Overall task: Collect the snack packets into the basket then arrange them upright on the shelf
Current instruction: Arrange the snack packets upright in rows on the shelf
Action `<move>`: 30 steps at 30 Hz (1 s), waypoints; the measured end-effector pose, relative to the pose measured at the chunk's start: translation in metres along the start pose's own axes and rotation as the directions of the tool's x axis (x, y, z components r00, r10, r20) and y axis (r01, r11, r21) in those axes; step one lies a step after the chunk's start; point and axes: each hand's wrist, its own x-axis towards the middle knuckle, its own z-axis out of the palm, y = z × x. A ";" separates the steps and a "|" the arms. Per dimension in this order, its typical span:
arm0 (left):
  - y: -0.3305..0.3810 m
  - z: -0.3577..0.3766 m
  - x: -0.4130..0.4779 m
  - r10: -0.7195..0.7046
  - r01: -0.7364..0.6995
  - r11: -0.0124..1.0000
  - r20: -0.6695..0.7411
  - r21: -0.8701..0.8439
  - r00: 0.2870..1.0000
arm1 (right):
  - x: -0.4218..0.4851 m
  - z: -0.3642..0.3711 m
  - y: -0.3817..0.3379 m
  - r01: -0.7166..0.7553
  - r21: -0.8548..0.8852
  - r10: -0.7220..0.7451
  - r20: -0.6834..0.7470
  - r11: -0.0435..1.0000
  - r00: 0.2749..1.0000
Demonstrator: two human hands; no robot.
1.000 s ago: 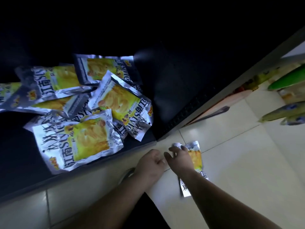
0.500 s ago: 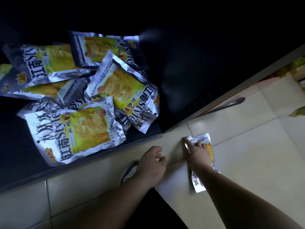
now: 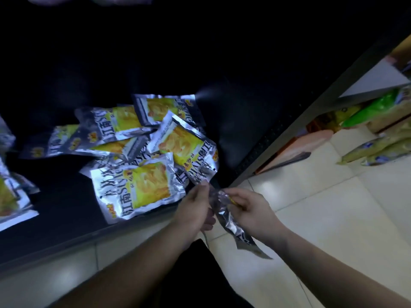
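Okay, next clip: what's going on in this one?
A person grips one silver snack packet with both the left hand and right hand, over the tiled floor by the front edge of the dark shelf. A pile of matching packets lies flat and overlapping on that shelf; none stands upright yet.

On the nearest packet (image 3: pixel 135 187) I read "江南Style" in big dark letters. The right packet (image 3: pixel 189 150) carries the same brand, and the far-left packet (image 3: pixel 111 123) shows "江南". Small print is blurred everywhere, and the crumpled packet (image 3: pixel 231 221) I'm gripping is unreadable.
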 end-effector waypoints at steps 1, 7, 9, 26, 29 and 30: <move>0.014 -0.016 -0.012 -0.023 0.023 0.999 0.010 -0.038 1.000 | -0.001 0.004 -0.018 0.038 0.029 -0.039 0.032 0.999 0.999; 0.067 -0.126 -0.069 -0.086 0.099 0.978 0.080 -0.184 0.993 | 0.003 0.047 -0.125 0.225 -0.020 -0.214 0.237 0.974 0.947; 0.071 -0.157 -0.086 -0.085 0.112 0.954 0.108 -0.279 0.991 | 0.008 0.065 -0.160 0.318 -0.130 -0.260 0.337 0.939 0.905; 0.008 -0.309 -0.134 0.182 -0.146 0.607 -0.042 -0.781 0.982 | 0.028 0.236 -0.262 -0.138 0.248 0.099 0.164 0.959 0.981; -0.008 -0.333 -0.138 0.233 -0.153 0.716 0.026 -0.681 0.972 | 0.027 0.236 -0.259 -0.041 0.042 0.033 0.172 0.998 0.984; -0.011 -0.340 -0.138 0.221 -0.166 0.756 0.008 -0.633 0.975 | 0.028 0.235 -0.259 -0.034 0.020 0.029 0.209 0.999 0.978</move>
